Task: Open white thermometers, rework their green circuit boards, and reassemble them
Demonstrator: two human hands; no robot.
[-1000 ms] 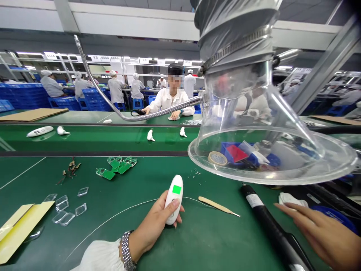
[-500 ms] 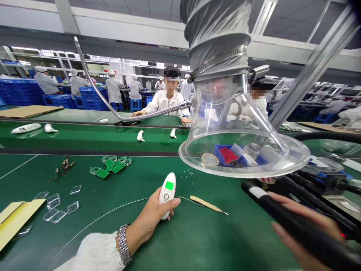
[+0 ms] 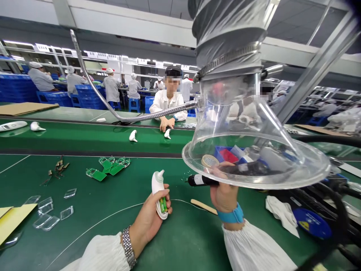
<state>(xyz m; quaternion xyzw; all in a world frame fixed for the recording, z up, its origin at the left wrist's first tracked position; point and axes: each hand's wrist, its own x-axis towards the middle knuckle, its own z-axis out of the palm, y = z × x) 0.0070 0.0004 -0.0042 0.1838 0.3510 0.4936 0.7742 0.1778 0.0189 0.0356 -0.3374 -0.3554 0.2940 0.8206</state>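
Note:
My left hand [image 3: 149, 223] is shut around a white ear thermometer [image 3: 157, 191], its probe pointing up and green cells showing in its open back. My right hand [image 3: 225, 194] grips a black soldering iron [image 3: 200, 180] under the rim of a transparent fume hood [image 3: 282, 150]. The iron's tip points left, above the green mat [image 3: 180, 241]. A wooden-handled pick [image 3: 203, 206] lies just below the iron and close to my right wrist. Green circuit boards [image 3: 108, 168] sit to the left of my left hand, and transparent plastic pieces [image 3: 46, 214] lie further left.
A thin wire [image 3: 113, 214] curves across the mat. A white cloth [image 3: 280, 214] and a blue disc [image 3: 311, 223] lie to the right, among black cables. Across the belt, a co-worker [image 3: 169, 101] rests a hand near white plastic parts [image 3: 133, 136]. Blue crates stand behind.
My right hand has lifted the black soldering iron from the bench to under the hood. The thermometer has turned in my left hand, now showing its green cells.

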